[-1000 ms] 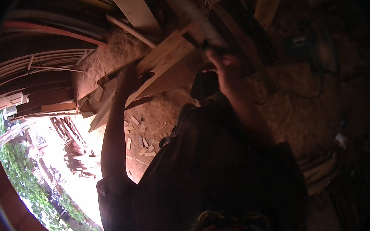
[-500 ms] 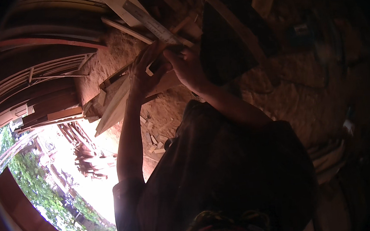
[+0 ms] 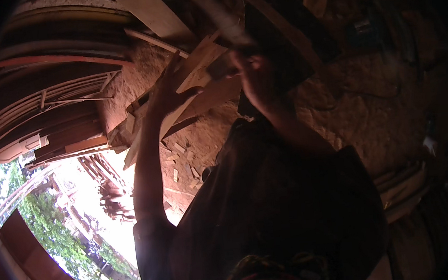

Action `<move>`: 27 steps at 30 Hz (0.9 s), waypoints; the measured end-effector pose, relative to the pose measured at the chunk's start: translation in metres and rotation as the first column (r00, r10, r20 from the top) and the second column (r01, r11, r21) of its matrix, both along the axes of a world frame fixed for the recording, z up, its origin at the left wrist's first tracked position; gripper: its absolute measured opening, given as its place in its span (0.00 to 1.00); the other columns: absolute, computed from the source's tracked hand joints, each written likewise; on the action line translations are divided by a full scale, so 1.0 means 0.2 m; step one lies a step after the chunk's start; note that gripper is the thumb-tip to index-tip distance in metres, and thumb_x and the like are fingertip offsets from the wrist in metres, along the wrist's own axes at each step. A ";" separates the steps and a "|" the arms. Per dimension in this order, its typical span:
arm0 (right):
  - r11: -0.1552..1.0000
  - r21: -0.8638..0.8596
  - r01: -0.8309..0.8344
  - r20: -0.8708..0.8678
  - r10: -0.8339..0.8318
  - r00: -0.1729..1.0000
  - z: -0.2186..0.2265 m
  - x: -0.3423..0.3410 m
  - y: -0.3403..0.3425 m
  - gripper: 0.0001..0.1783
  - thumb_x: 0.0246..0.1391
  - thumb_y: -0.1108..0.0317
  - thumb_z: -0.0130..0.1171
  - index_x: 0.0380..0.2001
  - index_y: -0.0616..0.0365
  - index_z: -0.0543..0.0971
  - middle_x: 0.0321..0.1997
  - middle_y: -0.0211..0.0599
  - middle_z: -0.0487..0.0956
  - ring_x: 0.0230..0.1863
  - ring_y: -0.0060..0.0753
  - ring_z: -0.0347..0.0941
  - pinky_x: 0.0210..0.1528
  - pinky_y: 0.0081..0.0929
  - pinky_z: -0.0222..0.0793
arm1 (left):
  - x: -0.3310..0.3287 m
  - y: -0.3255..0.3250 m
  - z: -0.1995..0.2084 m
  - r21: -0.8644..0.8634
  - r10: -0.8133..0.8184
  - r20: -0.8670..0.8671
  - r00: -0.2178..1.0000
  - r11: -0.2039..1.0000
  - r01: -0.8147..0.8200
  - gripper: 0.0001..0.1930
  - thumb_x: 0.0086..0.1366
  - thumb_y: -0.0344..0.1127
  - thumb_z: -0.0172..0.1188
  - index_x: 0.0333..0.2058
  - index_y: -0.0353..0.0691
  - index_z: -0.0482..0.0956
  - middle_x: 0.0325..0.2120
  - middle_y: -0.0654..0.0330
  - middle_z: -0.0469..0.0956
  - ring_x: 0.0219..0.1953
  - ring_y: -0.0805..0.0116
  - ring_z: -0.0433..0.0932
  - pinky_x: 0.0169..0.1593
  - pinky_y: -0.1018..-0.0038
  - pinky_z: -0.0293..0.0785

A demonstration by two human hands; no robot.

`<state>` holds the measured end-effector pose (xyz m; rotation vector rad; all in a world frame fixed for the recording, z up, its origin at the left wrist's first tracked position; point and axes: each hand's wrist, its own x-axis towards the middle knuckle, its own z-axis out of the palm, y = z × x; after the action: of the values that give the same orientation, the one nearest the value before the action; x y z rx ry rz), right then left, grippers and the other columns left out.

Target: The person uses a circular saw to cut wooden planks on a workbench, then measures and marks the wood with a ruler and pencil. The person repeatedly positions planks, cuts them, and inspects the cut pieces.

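My right hand (image 3: 255,82) is closed on a square, its metal blade (image 3: 219,16) smeared by motion and its dark stock (image 3: 220,67) sticking out to the left of my fingers. My left hand (image 3: 164,96) has its fingers stretched out and its thumb spread to the right. It lies at the left side of a long wooden board (image 3: 197,63), touching it or just over it; I cannot tell which. The square is held up off the board, to its right.
A dark slab with a wooden strip (image 3: 291,29) across it stands beyond my right hand. Another plank (image 3: 153,11) leans at the top. Small wood offcuts (image 3: 180,147) litter the dirt floor. Stacked timber (image 3: 69,107) lines the left side, above a bright outdoor opening.
My right hand has lifted the square off the board and moved right with it, apart from my left hand. My left hand has moved slightly left and its fingers have spread.
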<state>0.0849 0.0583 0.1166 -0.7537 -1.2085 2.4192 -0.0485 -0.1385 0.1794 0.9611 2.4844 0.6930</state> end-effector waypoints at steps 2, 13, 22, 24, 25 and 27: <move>0.998 0.018 0.066 0.044 -0.067 0.997 -0.04 0.09 0.13 0.17 0.64 0.56 0.64 0.43 0.61 0.81 0.36 0.36 0.84 0.28 0.26 0.81 0.36 0.26 0.76 | -0.08 -0.07 -0.03 -0.159 -0.048 -0.020 0.999 0.986 0.044 0.47 0.51 0.48 0.80 0.67 0.39 0.68 0.61 0.45 0.75 0.63 0.50 0.75 0.64 0.60 0.73; 1.000 0.006 -0.023 0.140 0.022 0.990 -0.13 0.21 0.40 0.21 0.63 0.60 0.65 0.55 0.58 0.79 0.49 0.33 0.81 0.50 0.27 0.77 0.49 0.29 0.73 | 0.18 -0.32 0.18 -0.106 0.458 -0.109 0.882 0.877 -0.469 0.36 0.52 0.44 0.78 0.55 0.31 0.75 0.45 0.42 0.84 0.47 0.51 0.85 0.49 0.58 0.79; 0.709 0.538 -0.455 -0.182 0.625 0.759 -0.12 -0.19 -0.26 0.21 0.66 0.54 0.63 0.52 0.59 0.76 0.47 0.35 0.75 0.44 0.30 0.71 0.49 0.34 0.70 | 0.55 -0.47 0.22 0.666 0.945 -0.222 0.240 0.327 -0.670 0.29 0.56 0.37 0.73 0.55 0.36 0.76 0.37 0.47 0.86 0.42 0.56 0.87 0.43 0.62 0.81; 0.603 0.582 -0.545 -0.211 0.760 0.615 -0.11 -0.18 -0.46 0.23 0.66 0.50 0.63 0.49 0.59 0.75 0.41 0.33 0.72 0.37 0.30 0.69 0.44 0.35 0.69 | 0.62 -0.47 0.19 0.754 0.976 -0.167 0.141 0.219 -0.619 0.32 0.57 0.35 0.72 0.59 0.37 0.73 0.40 0.48 0.86 0.43 0.56 0.86 0.45 0.63 0.81; 0.544 0.604 -0.582 -0.219 0.816 0.536 -0.09 -0.14 -0.55 0.23 0.66 0.48 0.62 0.47 0.58 0.74 0.37 0.32 0.71 0.34 0.30 0.67 0.41 0.35 0.68 | 0.66 -0.48 0.17 0.772 0.988 -0.092 0.124 0.149 -0.618 0.33 0.57 0.33 0.72 0.62 0.38 0.71 0.43 0.48 0.84 0.46 0.56 0.85 0.47 0.63 0.81; 0.396 0.665 -0.634 -0.133 0.897 0.422 -0.03 -0.04 -0.64 0.23 0.66 0.49 0.63 0.50 0.58 0.74 0.39 0.34 0.73 0.36 0.34 0.69 0.43 0.38 0.70 | 0.70 -0.48 0.09 0.808 0.990 0.079 0.113 0.003 -0.589 0.37 0.58 0.30 0.71 0.66 0.39 0.67 0.50 0.46 0.82 0.50 0.54 0.83 0.51 0.62 0.80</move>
<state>0.0763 -0.0691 0.1105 0.8204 -2.1955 2.3794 0.0913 -0.2340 0.1979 -0.7496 3.2149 2.1682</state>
